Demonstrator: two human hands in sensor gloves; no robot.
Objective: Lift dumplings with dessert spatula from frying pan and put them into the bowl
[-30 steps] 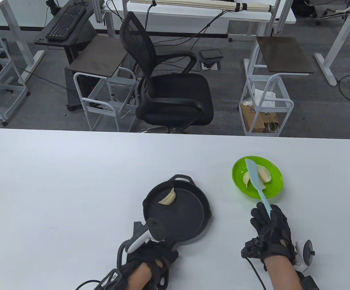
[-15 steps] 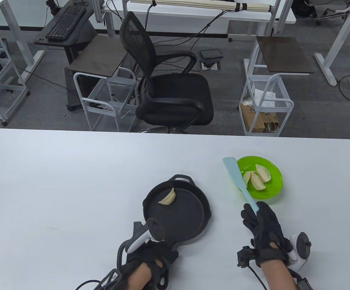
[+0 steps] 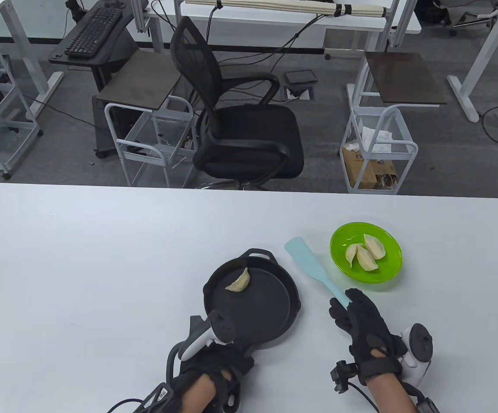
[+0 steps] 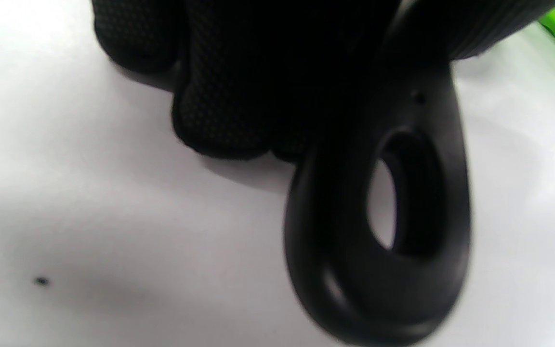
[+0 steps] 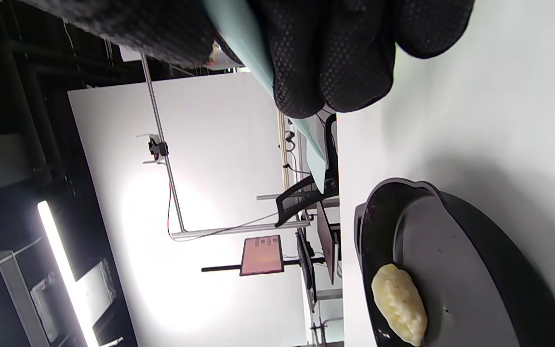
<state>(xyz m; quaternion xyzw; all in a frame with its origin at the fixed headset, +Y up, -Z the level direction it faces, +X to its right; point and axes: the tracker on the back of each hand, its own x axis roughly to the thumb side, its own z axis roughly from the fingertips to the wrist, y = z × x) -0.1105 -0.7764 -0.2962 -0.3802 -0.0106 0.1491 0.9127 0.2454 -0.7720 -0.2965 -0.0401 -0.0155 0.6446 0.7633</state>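
A black frying pan (image 3: 261, 309) sits near the table's front edge with one pale dumpling (image 3: 238, 282) at its far left side. My left hand (image 3: 214, 363) grips the pan's handle (image 4: 403, 217); its looped end sticks out below my curled fingers (image 4: 229, 111). My right hand (image 3: 347, 307) grips the handle of the light blue dessert spatula (image 3: 307, 260). The empty blade hangs over the table between pan and bowl. The green bowl (image 3: 343, 234) at the right holds three dumplings (image 3: 365, 256). The right wrist view shows the pan (image 5: 455, 270) and its dumpling (image 5: 400, 303).
Bare white table (image 3: 102, 266) stretches to the left and behind the pan. Beyond the far edge stand a black office chair (image 3: 240, 129) and wire carts (image 3: 378, 146) on the floor.
My right hand has drawn the spatula out of the bowl and swung it left toward the pan. The bowl's dumplings are now uncovered. The left hand and the pan have not moved.
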